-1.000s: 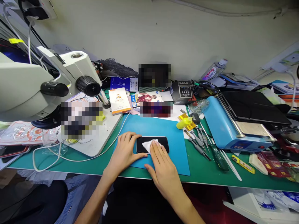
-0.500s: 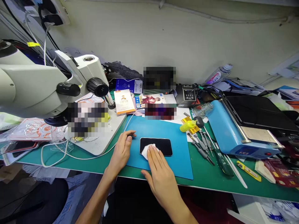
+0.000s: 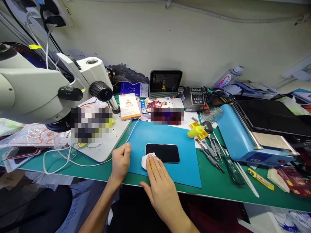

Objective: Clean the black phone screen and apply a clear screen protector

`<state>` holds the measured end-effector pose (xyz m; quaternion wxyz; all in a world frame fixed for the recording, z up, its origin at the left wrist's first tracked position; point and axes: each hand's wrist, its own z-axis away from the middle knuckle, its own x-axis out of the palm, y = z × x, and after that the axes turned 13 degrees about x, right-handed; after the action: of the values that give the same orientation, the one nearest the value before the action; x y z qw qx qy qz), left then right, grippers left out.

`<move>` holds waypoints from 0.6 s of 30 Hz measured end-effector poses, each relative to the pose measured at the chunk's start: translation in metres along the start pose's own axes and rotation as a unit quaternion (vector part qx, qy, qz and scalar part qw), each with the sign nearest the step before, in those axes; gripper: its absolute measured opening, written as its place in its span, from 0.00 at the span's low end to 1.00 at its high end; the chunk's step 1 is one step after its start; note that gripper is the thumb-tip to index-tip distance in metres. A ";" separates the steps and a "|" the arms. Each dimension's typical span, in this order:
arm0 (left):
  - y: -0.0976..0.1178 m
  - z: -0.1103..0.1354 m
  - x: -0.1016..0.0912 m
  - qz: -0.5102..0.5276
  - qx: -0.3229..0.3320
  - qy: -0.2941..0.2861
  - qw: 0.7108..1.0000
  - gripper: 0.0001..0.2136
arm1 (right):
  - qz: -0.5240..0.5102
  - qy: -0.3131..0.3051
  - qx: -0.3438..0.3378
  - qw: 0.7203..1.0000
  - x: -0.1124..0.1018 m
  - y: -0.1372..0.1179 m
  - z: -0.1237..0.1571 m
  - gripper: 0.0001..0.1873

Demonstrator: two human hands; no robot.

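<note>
A smartphone (image 3: 167, 153) with a black screen lies flat on the blue mat (image 3: 167, 131). My right hand (image 3: 159, 181) presses a folded white wipe (image 3: 145, 161) under its outstretched fingers, at the phone's lower left corner. Part of the wipe rests on the mat, and the fingers cover some of it. To the left, at the mat's edge, my left hand (image 3: 121, 161) is closed in a fist with the thumb on top, apart from the phone. Nothing shows in it. A white cable (image 3: 133, 130) runs behind that hand.
A microscope (image 3: 31, 87) stands on the left. A yellow bottle (image 3: 195, 131), several screwdrivers (image 3: 212, 149) and a yellow cutter knife (image 3: 261, 179) lie right of the mat. Farther right is a blue heating machine (image 3: 233, 129). Boxes (image 3: 129, 106) and a small screen device (image 3: 165, 82) stand behind.
My right hand has slid the wipe left and slightly down, off most of the phone. My left hand has curled from loosely open into a fist and moved a little left.
</note>
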<state>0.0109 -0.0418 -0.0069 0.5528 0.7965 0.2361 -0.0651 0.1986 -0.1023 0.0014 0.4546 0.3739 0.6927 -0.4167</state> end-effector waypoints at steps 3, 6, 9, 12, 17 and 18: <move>0.004 -0.001 0.000 0.000 0.010 -0.012 1.000 0.23 | -0.012 -0.005 0.005 1.000 0.002 -0.002 -0.007 0.35; 0.005 -0.001 0.000 0.000 0.008 -0.017 1.000 0.22 | -0.022 -0.004 0.016 1.000 0.011 -0.004 -0.028 0.35; 0.002 -0.001 -0.001 -0.001 0.002 -0.019 1.000 0.22 | -0.025 -0.004 0.019 1.000 0.014 -0.007 -0.030 0.36; 0.001 -0.001 -0.001 -0.002 -0.002 -0.025 1.000 0.22 | -0.029 -0.002 0.010 1.000 0.006 -0.005 -0.016 0.34; 0.002 -0.001 -0.001 -0.001 -0.007 -0.035 0.999 0.22 | -0.007 0.016 0.032 0.999 0.001 0.014 -0.023 0.33; 0.003 0.000 -0.001 -0.002 -0.008 -0.036 0.999 0.22 | -0.002 0.021 0.044 0.999 0.002 0.020 -0.027 0.33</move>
<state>0.0109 -0.0425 -0.0041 0.5674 0.7886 0.2179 -0.0928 0.2076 -0.0698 0.0016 0.4222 0.4007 0.6843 -0.4393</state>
